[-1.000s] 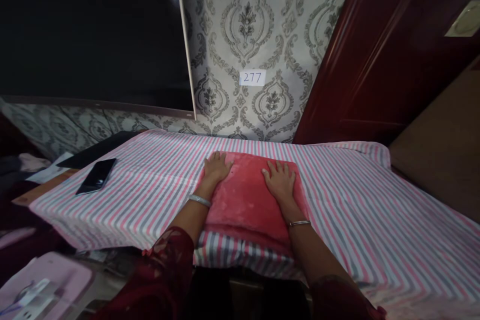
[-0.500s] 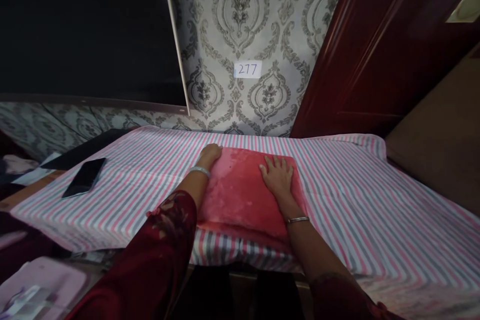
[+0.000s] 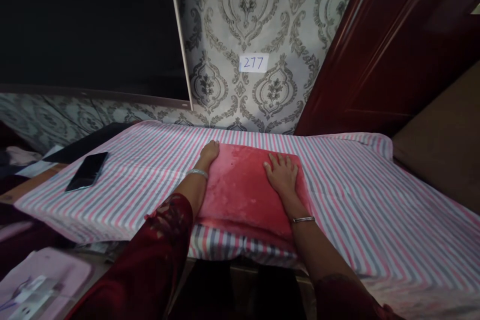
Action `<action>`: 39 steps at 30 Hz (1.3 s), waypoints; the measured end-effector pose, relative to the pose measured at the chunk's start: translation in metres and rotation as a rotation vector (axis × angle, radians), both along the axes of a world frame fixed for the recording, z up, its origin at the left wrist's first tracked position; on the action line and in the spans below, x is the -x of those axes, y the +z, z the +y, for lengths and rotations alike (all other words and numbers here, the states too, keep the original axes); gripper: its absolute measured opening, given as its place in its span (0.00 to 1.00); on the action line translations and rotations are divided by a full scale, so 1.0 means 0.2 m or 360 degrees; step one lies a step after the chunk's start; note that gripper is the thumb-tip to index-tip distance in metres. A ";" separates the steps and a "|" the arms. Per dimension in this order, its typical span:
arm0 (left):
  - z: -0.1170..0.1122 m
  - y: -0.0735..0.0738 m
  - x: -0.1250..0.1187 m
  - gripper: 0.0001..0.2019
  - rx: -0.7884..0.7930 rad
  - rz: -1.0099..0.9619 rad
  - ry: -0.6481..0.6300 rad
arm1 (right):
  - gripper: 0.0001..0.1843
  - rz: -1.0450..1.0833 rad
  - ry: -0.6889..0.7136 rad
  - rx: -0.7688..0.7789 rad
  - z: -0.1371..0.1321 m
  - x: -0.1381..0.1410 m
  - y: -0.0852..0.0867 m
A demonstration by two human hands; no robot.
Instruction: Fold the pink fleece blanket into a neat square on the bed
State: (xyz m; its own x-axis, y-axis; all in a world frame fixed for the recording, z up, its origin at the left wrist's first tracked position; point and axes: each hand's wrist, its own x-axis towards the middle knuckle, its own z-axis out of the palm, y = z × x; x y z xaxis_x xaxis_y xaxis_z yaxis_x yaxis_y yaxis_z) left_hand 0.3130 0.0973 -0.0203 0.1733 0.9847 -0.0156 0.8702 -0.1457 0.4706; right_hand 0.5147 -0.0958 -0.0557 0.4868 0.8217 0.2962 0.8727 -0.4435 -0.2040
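A red and pink plush cloth (image 3: pixel 243 192), flat and roughly rectangular like a folded towel, lies on the striped tablecloth (image 3: pixel 138 185) and reaches its front edge. At the cloth's far left corner, my left hand (image 3: pixel 210 151) is closed, fingers curled on the edge; the fingertips are hidden. My right hand (image 3: pixel 283 172) lies flat on the far right part of the cloth with its fingers spread.
A black phone (image 3: pixel 87 172) rests on the left of the tablecloth. Behind the table are a large dark screen (image 3: pixel 90 30), a patterned wall with a paper marked 277 (image 3: pixel 254 63), and a dark red door (image 3: pixel 367 60). A pink case (image 3: pixel 45 280) is at lower left.
The camera view has shifted slightly. Both hands keep nearly the same places on the cloth, the left at its corner and the right flat on top.
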 end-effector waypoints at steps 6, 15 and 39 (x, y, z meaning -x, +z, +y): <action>-0.16 0.15 0.10 0.31 -0.0017 -0.0012 -0.0021 | 0.30 -0.0046 -0.0019 -0.0012 -0.01 0.01 0.00; -0.76 -0.12 0.36 0.32 -0.0490 0.0371 -0.0733 | 0.30 -0.0035 -0.0001 -0.0020 -0.01 0.00 0.00; -0.82 -0.08 0.51 0.31 -0.0867 0.0205 -0.0935 | 0.32 0.0041 0.0552 -0.0069 -0.83 0.06 -0.09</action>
State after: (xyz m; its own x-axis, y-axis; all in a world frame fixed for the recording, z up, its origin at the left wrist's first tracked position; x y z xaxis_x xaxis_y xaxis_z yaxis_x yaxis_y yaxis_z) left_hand 0.2108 -0.0670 -0.0364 0.6939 0.6087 0.3846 0.6230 -0.7754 0.1032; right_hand 0.5032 -0.2613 -0.0736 0.1887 0.9265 0.3256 0.9642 -0.1119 -0.2403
